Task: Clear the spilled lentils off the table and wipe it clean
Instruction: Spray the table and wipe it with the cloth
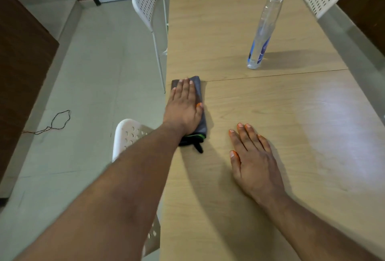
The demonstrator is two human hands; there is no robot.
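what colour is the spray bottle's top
Blue, on the clear spray bottle; seen in the head view.

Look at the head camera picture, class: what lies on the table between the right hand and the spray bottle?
Nothing: in the head view only bare table and its seam line separate the right hand from the spray bottle.

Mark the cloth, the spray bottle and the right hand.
cloth [201, 102], head view, grey edge beside the left hand's thumb.
spray bottle [263, 31], head view, clear body.
right hand [255, 160], head view, back of hand.

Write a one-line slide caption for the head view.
Left hand presses a folded grey cloth flat on the wooden table; right hand rests beside it.
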